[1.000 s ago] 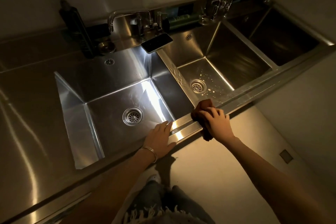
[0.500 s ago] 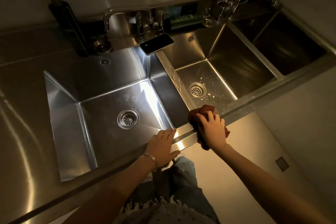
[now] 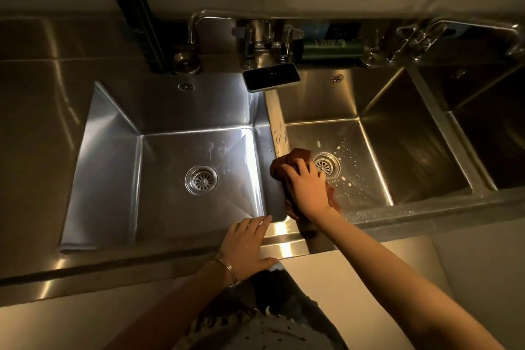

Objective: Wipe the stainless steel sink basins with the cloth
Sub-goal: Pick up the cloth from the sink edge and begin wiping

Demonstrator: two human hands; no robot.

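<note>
**On the divider (image 3: 277,116) between two basins, the right hand (image 3: 308,187) presses the cloth (image 3: 295,158)**

Between the left basin (image 3: 113,165) and the middle basin (image 3: 412,150), at the near end of the steel divider, the right hand grips the bunched reddish-brown cloth. Its fingers curl over the top and press the cloth onto the metal. Folds of cloth spill out past the fingertips and below the wrist toward the front rim (image 3: 284,247). Water droplets sit on the divider just beyond the cloth.

The left hand (image 3: 247,244) lies flat on the front rim at the near right corner of the left basin. Its fingers are straight and close together, holding nothing, and a thin bracelet (image 3: 227,267) circles the wrist.

Pale specks (image 3: 345,177) dot the floor of the middle basin around its drain (image 3: 326,165). The brightly lit left basin has a strainer (image 3: 201,180) at its centre. A phone (image 3: 271,76) lies face up on the back ledge at the divider's far end, below a faucet (image 3: 227,20). A third basin (image 3: 488,136) sits dark at far right.
</note>
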